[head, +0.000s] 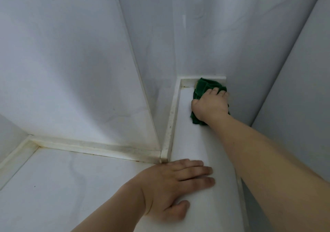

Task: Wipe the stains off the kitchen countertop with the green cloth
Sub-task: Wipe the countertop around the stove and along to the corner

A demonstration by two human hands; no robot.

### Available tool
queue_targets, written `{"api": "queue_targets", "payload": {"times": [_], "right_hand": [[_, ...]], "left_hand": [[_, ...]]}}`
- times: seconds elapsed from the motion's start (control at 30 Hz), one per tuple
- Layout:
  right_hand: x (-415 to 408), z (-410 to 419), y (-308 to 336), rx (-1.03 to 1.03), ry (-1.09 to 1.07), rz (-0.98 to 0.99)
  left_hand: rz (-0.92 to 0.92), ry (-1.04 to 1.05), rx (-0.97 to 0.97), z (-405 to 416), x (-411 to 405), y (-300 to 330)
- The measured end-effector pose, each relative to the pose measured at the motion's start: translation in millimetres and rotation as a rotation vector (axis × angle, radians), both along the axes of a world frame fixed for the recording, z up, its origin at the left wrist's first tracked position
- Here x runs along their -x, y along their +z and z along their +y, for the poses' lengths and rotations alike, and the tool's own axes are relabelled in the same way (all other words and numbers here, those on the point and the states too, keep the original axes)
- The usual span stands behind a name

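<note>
The right hand presses flat on the green cloth, which bunches ahead of its fingertips in the countertop corner.

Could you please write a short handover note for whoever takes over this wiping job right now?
Right hand: presses the green cloth onto the countertop in the far corner, against the wall.
Left hand: flat on the near countertop, fingers straight, holding nothing.
Done: cannot tell how much has been wiped.
Left: brownish grime shows along the trim at the wall's foot and in the far corner beside the cloth; faint streaks mark the near left surface.
</note>
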State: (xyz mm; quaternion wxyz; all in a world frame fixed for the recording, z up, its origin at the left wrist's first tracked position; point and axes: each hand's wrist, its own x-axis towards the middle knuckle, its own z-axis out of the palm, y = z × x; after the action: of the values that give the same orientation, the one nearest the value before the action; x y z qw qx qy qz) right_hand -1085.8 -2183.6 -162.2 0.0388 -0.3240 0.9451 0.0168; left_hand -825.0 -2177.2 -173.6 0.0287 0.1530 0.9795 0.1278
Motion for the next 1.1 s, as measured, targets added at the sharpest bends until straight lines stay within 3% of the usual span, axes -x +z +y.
{"api": "queue_targets", "payload": {"times": [0.23,0.57,1.1], "right_hand": [[6,-7,9,-0.062,0.165,0.163],[20,-20,6,0.092,0.569,0.129],[12,1,13,0.187,0.627,-0.053]], "left_hand": [[-0.008,0.019,-0.002,-1,-1,3],[0.012,-0.004,0.025,-4,2,3],[0.011,0.000,-0.034,-2,2,1]]}}
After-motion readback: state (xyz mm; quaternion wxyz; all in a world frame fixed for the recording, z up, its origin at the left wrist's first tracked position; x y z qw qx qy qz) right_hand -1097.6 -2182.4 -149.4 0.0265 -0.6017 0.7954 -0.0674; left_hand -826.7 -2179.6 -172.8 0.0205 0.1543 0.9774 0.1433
